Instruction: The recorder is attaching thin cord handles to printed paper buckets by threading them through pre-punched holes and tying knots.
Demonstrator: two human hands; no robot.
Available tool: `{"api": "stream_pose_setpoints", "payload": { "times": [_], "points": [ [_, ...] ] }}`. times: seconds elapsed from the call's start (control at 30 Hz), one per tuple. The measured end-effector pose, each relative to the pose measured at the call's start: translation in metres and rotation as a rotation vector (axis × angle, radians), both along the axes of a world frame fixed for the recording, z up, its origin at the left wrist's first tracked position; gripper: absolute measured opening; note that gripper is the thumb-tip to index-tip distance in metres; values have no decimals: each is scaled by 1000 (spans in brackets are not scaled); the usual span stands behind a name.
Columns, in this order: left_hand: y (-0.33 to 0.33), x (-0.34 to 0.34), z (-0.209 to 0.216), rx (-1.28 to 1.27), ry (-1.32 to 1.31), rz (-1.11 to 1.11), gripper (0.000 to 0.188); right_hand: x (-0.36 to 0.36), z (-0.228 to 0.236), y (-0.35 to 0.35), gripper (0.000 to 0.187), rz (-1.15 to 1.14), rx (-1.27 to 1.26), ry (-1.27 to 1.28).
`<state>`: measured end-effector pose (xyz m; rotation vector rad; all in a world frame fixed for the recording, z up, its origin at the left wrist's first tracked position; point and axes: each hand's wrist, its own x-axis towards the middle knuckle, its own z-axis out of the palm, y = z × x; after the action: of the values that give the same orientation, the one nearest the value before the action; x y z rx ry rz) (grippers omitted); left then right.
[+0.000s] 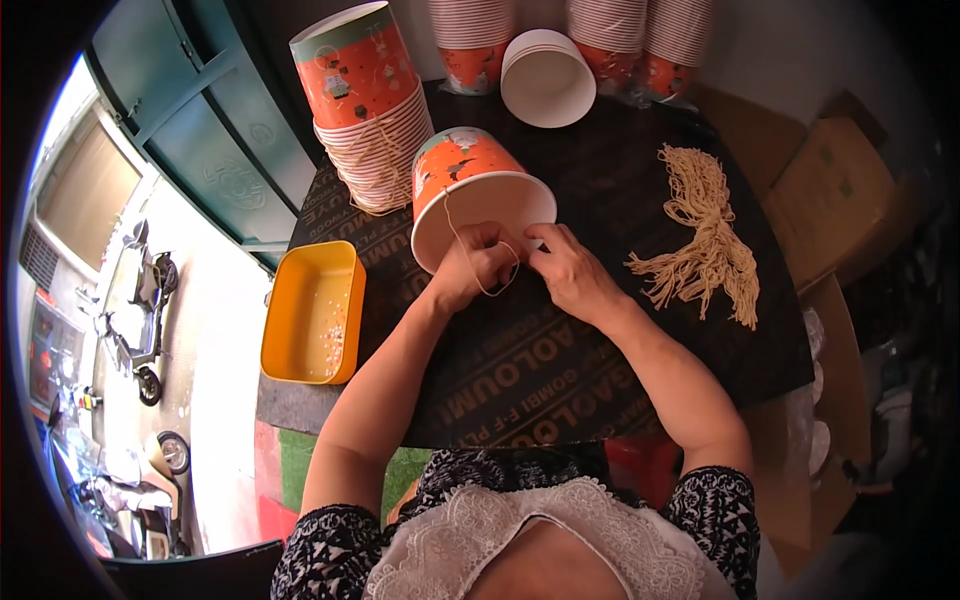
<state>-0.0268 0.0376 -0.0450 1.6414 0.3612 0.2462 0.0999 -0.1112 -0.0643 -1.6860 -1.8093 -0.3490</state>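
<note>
An orange printed paper bucket with a white rim lies tipped on the table, its mouth facing me. A thin beige cord hangs from the left of its rim and loops down around my left hand. The left fingers are closed in a pinch on the cord, just inside the mouth. At the right of the rim, my right hand is closed, thumb and fingertips pressed on the bucket's edge. Whether a cord end is also between the right fingertips is hidden.
A yellow plastic tub with small white bits stands at left. Behind it rises a stack of orange buckets draped with cords. A tied bundle of beige cords lies at right. White-mouthed buckets and wrapped stacks stand at the back.
</note>
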Motion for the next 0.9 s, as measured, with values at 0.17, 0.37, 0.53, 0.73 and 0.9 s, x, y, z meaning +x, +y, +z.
{"api": "stream_pose_setpoints", "payload": {
  "times": [0.17, 0.37, 0.53, 0.73, 0.9],
  "points": [
    [2, 9, -20, 191, -74, 91, 11, -1, -1, 3, 9, -4, 3, 47],
    [-1, 10, -13, 510, -67, 41, 14, 6, -7, 2, 7, -4, 0, 106],
    [-2, 10, -19, 584, -115, 18, 11, 4, -5, 3, 8, 1, 28, 202],
    [-9, 11, -28, 749, -163, 73, 11, 5, -8, 5, 6, 1, 61, 282],
    [-20, 16, -27, 885, -133, 76, 11, 8, -14, 6, 5, -14, 98, 299]
  ]
}}
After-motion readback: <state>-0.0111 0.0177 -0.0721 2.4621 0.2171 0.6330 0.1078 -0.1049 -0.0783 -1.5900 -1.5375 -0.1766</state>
